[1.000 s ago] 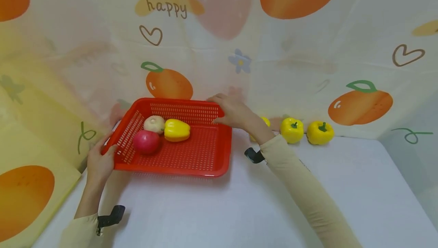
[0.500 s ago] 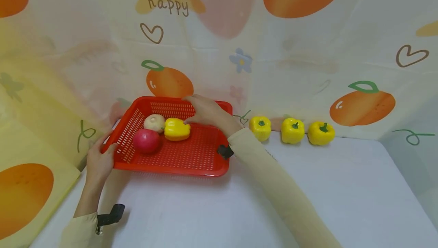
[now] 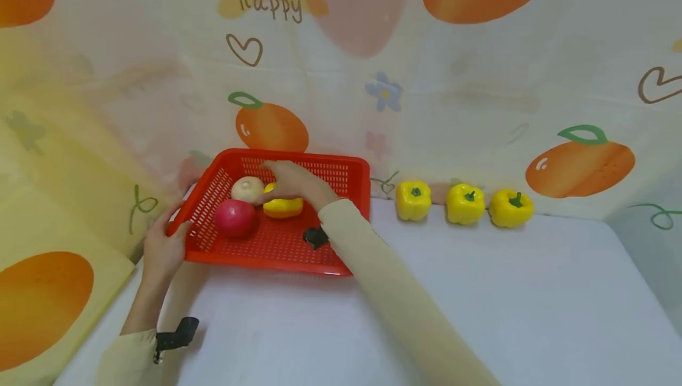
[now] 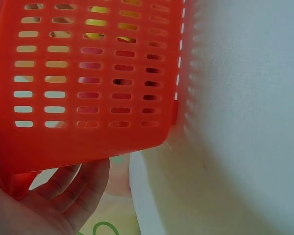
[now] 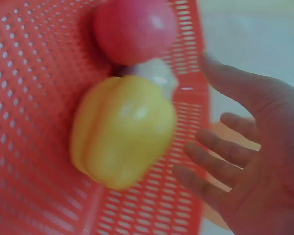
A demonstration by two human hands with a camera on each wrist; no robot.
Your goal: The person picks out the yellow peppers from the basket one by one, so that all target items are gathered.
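Note:
A red perforated plastic basket point(image 3: 266, 263) sits tilted on the table at left centre in the head view. My left hand point(image 3: 164, 248) grips its left corner rim; the left wrist view shows curled fingers point(image 4: 85, 193) behind that rim. Inside lie a pinkish-red round fruit point(image 3: 235, 218), a pale round vegetable point(image 3: 244, 188) and a yellow bell pepper point(image 3: 283, 209), close together. My right hand point(image 3: 298, 185) is over the basket, partly covering the pepper. In the right wrist view its fingers point(image 5: 213, 164) are spread and relaxed, apart from the pepper, holding nothing.
Three yellow bell peppers stand in a row along the back of the white table point(image 3: 479, 291), the nearest one point(image 3: 413, 201) just right of the basket. A fruit-printed cloth point(image 3: 453, 96) hangs behind. Black camera mounts point(image 3: 178, 334) stick out from both wrists.
My right hand has left the basket's back right rim and moved left over the yellow bell pepper, uncovering the leftmost pepper of the row. My left hand keeps its grip on the basket.

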